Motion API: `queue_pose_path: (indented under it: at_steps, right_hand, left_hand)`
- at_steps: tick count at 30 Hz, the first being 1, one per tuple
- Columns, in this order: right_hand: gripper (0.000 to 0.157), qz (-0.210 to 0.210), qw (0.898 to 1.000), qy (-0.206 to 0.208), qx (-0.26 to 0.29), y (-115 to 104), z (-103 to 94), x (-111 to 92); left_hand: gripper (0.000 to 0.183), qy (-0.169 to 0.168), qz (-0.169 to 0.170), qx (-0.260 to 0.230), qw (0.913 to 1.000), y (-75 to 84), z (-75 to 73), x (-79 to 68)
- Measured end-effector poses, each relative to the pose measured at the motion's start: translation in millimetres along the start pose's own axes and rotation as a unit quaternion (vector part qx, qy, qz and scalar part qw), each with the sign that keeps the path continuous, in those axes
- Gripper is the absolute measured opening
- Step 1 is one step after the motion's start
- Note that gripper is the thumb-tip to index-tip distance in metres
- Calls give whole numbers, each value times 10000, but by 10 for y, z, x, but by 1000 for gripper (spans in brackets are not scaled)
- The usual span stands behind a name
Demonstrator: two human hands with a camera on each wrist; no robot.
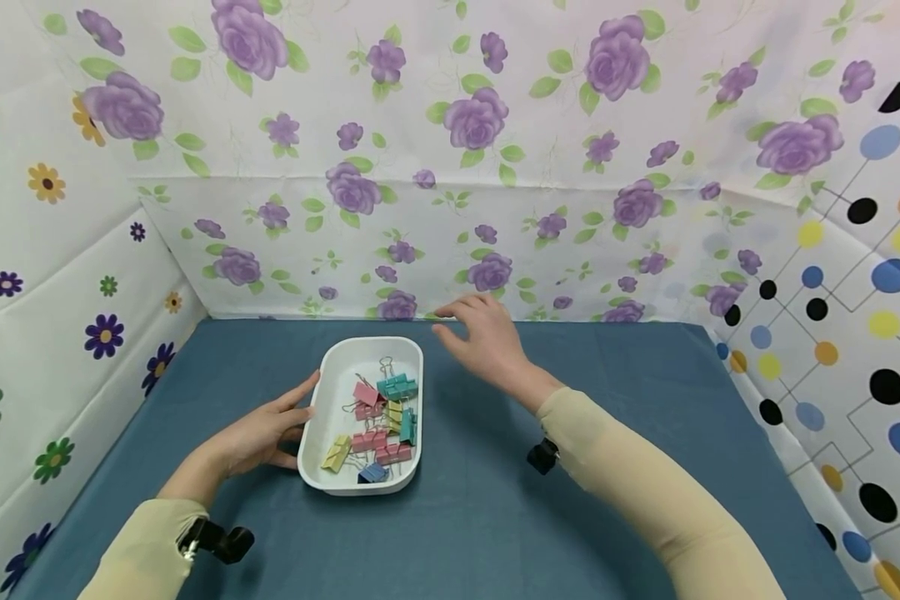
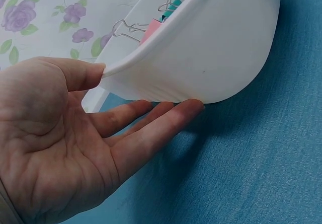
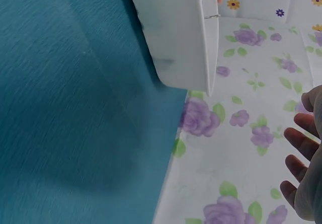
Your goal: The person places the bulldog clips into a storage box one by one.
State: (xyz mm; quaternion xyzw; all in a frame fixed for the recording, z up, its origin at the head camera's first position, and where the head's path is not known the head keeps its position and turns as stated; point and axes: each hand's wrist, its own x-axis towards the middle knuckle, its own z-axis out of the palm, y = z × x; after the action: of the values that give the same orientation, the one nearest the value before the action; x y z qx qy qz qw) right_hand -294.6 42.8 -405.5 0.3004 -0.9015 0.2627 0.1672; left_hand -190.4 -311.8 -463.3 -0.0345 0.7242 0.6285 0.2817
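Observation:
A white rectangular tray (image 1: 311,454) with rounded corners stands left of centre, holding several binder clips (image 1: 370,440) in pink, yellow, teal and blue. My left hand (image 1: 258,437) holds the tray at its left side. In the left wrist view, the thumb (image 2: 88,75) is at the rim and the other fingers (image 2: 166,126) reach the lower edge of the outer wall. My right hand (image 1: 487,337) is raised to the right of the tray's far end, apart from it, fingers loosely bent with nothing between them.
A blue cloth (image 1: 487,533) covers the table. Behind it rises a curtain (image 1: 435,225) with purple roses. A flower-patterned sheet (image 1: 67,350) lines the left side, a dotted one (image 1: 855,333) the right. A black wrist mount (image 1: 543,457) sits on the right sleeve.

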Motion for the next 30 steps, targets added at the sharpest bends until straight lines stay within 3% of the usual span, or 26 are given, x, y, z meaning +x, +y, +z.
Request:
queue_pose_path:
  at_steps: [8, 22, 30]
  right_hand:
    - [26, -173, 9994, 267, -123, 111, -141, -155]
    - [25, 135, 9983, 429, -374, 424, -361, -498]
    - [32, 356, 9953, 331, -843, 639, -432, -765]
  left_hand:
    - [66, 33, -36, 13, 10000, 7, 3, -7]
    - [67, 35, 27, 138, 9999, 2, -50, -3]
    - [69, 272, 67, 692, 9972, 39, -72, -12]
